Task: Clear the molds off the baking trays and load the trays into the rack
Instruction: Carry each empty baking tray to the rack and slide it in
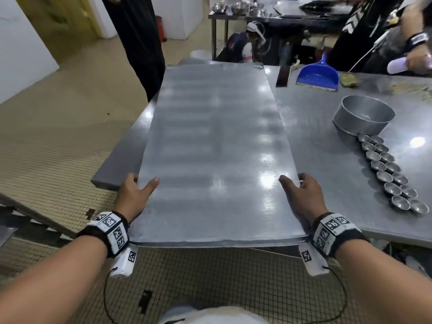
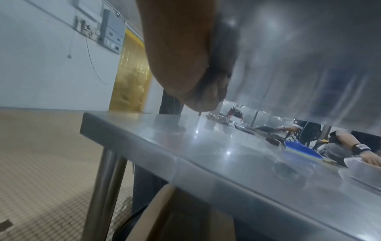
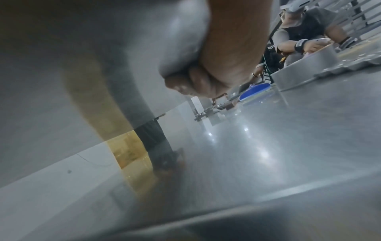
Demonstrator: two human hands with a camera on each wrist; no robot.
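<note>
Both hands, L (image 1: 134, 195) & R (image 1: 301, 195), grip tray (image 1: 210, 148) edges, tray between.

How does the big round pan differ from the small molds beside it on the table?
The round pan is a single, wide, straight-walled piece; the small molds are many tiny cups with sloping sides. The pan stands alone, while the molds sit in two neat rows running toward the viewer. Both are bare grey metal, open side up, resting on the table.
</note>
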